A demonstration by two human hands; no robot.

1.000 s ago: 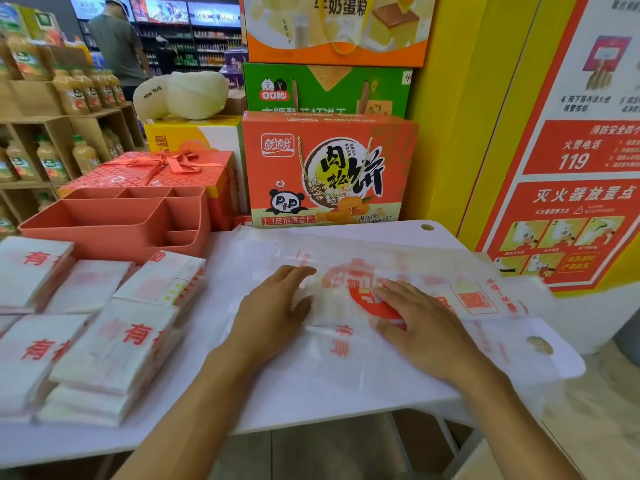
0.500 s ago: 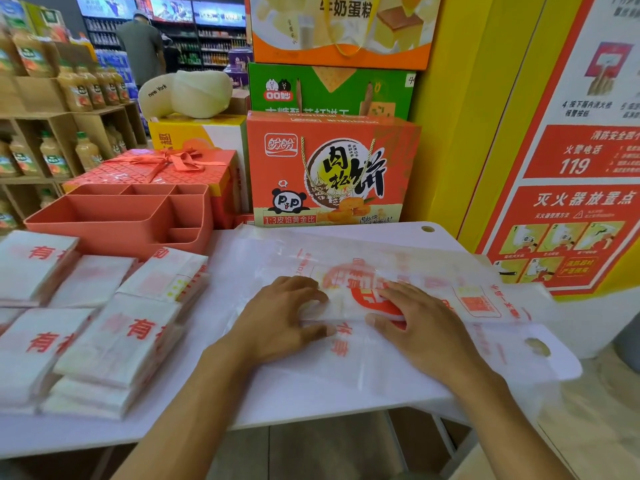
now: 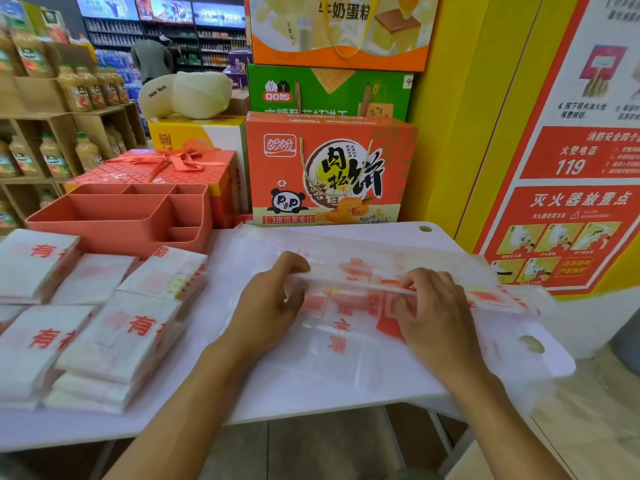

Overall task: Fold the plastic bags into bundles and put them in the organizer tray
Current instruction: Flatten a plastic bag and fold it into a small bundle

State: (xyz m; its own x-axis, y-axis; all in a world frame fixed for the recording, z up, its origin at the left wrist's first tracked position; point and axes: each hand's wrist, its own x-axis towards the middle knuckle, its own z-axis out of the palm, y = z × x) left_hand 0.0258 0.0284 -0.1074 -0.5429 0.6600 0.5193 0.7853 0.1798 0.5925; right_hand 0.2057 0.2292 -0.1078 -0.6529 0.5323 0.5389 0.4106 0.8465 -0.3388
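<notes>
A translucent plastic bag (image 3: 349,344) with red print lies spread across the white table (image 3: 311,400), its cut-out handle hanging over the right edge. My left hand (image 3: 273,306) and my right hand (image 3: 433,317) each pinch the bag's folded edge, lifted slightly off the table, fingers curled round it. Several folded bag bundles (image 3: 114,337) are stacked on the left. The salmon organizer tray (image 3: 114,220) with its dividers stands behind them; no bundle shows inside it.
Gift boxes, a red-orange one (image 3: 329,168) and a ribboned one (image 3: 166,168), stand along the table's back. Shelves of juice bottles (image 3: 52,109) are at left, a yellow wall with a red poster (image 3: 571,202) at right. A person (image 3: 152,58) stands far back in the aisle.
Both hands went from pressing flat on the bag to curling their fingers round its edge and lifting it into a fold. The camera moved closer.
</notes>
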